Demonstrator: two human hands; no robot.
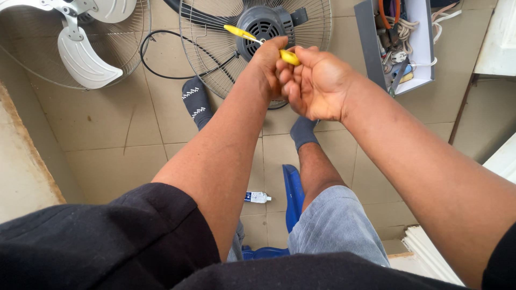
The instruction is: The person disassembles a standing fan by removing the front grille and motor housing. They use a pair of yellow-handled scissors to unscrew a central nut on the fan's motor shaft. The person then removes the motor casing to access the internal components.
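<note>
While both hands [293, 72] grip a yellow tool [244, 35], the grey box [365, 48] holds cables and tools.

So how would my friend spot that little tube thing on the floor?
Start at the big wire fan guard with the grey motor at the top of the picture, then look straight down between the person's legs. On the tiled floor, just left of the blue plastic seat, lies the small tube. It is the only white thing there, with a blue end.

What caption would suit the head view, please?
Both hands, left and right, grip a yellow tool above a fan motor.
</note>
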